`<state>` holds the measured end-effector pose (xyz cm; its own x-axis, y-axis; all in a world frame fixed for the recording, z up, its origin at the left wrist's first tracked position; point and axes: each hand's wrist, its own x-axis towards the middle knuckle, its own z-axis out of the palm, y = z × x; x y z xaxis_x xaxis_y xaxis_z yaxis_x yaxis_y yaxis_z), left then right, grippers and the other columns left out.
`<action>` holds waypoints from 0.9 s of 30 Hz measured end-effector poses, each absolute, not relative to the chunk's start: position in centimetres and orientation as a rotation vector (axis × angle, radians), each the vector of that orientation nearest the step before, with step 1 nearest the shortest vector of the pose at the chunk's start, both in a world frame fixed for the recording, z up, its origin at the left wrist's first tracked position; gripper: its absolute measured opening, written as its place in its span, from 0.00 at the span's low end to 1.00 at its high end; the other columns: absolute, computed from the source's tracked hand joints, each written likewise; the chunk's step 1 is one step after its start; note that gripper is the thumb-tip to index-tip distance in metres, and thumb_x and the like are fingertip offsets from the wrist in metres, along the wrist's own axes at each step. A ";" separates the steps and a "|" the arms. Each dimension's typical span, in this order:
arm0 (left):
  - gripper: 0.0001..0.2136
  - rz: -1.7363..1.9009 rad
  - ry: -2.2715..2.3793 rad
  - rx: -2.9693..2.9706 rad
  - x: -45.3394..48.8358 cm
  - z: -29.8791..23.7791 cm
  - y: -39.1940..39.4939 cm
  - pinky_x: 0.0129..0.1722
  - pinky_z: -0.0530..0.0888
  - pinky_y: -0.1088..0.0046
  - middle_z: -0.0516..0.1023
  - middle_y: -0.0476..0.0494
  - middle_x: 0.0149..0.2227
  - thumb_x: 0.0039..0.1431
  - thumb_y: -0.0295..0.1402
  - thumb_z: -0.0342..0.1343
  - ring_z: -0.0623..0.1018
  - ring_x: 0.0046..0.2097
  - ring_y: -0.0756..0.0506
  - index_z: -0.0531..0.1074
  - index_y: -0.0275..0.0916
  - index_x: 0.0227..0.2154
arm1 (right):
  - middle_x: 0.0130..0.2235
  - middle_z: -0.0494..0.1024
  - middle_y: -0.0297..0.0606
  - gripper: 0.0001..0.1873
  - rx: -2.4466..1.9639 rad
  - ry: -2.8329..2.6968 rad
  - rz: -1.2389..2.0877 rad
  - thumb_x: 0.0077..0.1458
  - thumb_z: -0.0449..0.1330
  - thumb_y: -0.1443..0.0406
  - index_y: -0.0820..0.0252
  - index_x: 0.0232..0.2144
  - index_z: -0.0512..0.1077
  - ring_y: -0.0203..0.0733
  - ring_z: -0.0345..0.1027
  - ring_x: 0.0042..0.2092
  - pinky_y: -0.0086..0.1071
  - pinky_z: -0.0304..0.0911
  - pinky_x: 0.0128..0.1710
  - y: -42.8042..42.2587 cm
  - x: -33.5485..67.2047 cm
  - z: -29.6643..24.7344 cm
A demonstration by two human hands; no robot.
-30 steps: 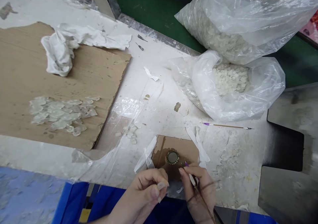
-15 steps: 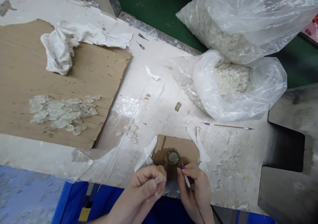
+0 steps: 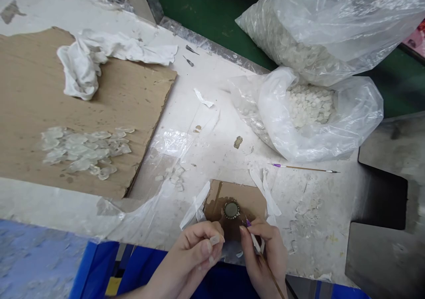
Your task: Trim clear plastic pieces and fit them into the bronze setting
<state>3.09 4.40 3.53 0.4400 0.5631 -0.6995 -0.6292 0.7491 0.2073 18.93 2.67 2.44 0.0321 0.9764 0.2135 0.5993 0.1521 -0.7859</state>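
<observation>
My left hand (image 3: 198,246) pinches a small, pale translucent piece (image 3: 214,240) between thumb and forefinger, and a second small piece shows lower among the fingers. In my right hand (image 3: 264,250) is a thin brown stick tool (image 3: 271,274) with a purple collar and a fine needle-like tip, held like a pen. The tip points toward a small round disc (image 3: 231,209) with a dark beaded rim and a greyish centre. This disc lies on a small piece of brown cardboard (image 3: 245,192) with wet-looking stains, just beyond both hands.
Another purple-tipped stick (image 3: 303,169) lies to the right. An open plastic bag (image 3: 275,126) of pale pieces stands behind, with a fuller bag (image 3: 265,29) beyond. At left, a large cardboard sheet (image 3: 109,82) carries a white cloth (image 3: 79,69) and a heap of translucent pieces (image 3: 86,146).
My right hand has drawn slightly right and back, taking the tool tip a little farther from the round disc. My left hand has shifted slightly right, still pinching the small piece.
</observation>
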 end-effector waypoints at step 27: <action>0.16 0.616 0.823 -0.086 3.3 4.1 3.8 0.27 0.65 0.74 0.69 0.52 0.22 0.38 0.47 0.80 0.67 0.25 0.50 0.84 0.41 0.19 | 0.29 0.60 0.27 0.14 -1.017 -1.012 0.968 0.74 0.50 0.62 0.51 0.54 0.72 0.32 0.57 0.16 0.29 0.61 0.12 1.7 14.6 3.3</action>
